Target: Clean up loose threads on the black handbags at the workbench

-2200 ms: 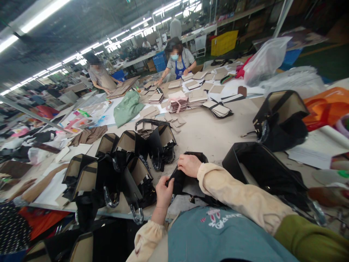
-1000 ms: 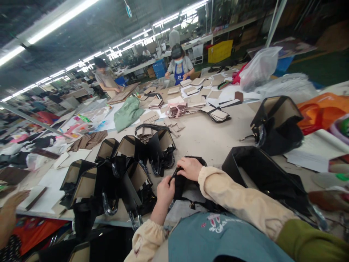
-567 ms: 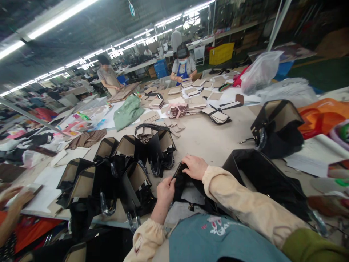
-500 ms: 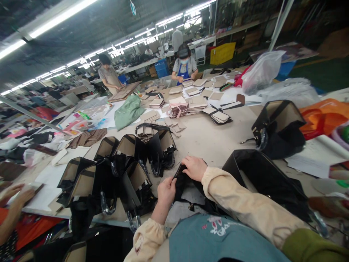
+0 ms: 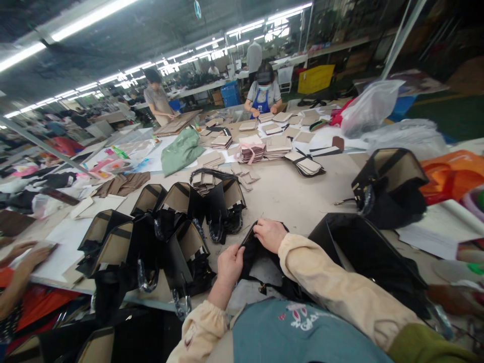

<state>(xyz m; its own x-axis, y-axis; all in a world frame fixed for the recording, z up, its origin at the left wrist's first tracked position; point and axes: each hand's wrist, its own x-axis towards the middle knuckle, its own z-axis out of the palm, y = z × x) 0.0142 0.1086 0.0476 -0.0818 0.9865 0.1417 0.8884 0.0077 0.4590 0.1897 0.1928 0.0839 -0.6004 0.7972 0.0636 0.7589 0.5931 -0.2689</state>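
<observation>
A black handbag [image 5: 260,259] lies at the table's near edge, in front of my body. My left hand [image 5: 230,263] pinches the near end of its dark upper edge between thumb and fingers. Farther along the same edge, my right hand [image 5: 269,235] is closed on the black material, fingers bent over it. Much of the bag is hidden by my hands and right sleeve. Close to my right forearm stands another, larger-looking open black bag [image 5: 328,237]. Several black bags with beige insides, such as this one [image 5: 189,247], crowd the table to the left.
Stacks of beige pieces [image 5: 251,151] and a green cloth [image 5: 181,150] lie farther back. One open bag [image 5: 389,186] stands at right beside orange material [image 5: 449,174]. Across the table a person in a blue apron [image 5: 260,101] works; another person's hands [image 5: 32,257] are at far left.
My view has shifted slightly, moving the background a little right and down. Both hands keep their hold on the bag's edge, the right hand a little farther from the left.
</observation>
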